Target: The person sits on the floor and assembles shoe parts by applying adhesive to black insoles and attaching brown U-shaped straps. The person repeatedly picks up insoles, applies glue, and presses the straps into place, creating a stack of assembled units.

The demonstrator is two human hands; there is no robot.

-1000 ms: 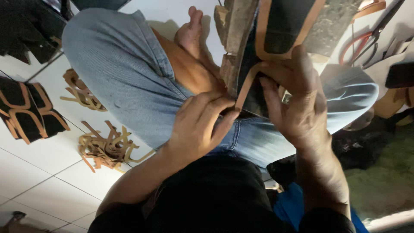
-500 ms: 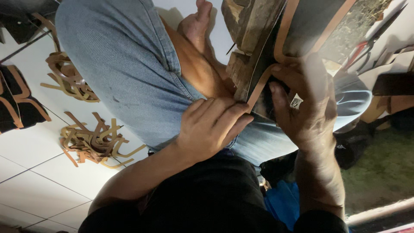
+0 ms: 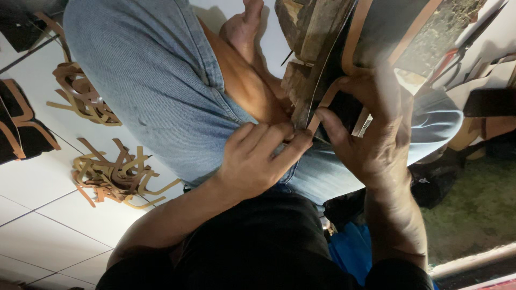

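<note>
The person is sitting on the tiled floor (image 3: 37, 215) with a wooden block (image 3: 309, 32) propped against the bent knee, so the dark leather piece (image 3: 376, 37) with its tan edging is lying steady at the far right. The right hand (image 3: 376, 134) is pinching that tan edge, fingers closed on it, while the left hand (image 3: 258, 158) is curling shut just beside it, its fingertips pressing the lower end down; tan offcuts (image 3: 113, 177) are lying well apart on the left.

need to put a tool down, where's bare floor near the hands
Bare white tile floor lies at lower left, below the pile of tan strips and left of the left forearm. A smaller bare patch sits between that pile and the upper strip pile. It is crowded around the left hand, right hand and the dark piece with tan edging.
</note>
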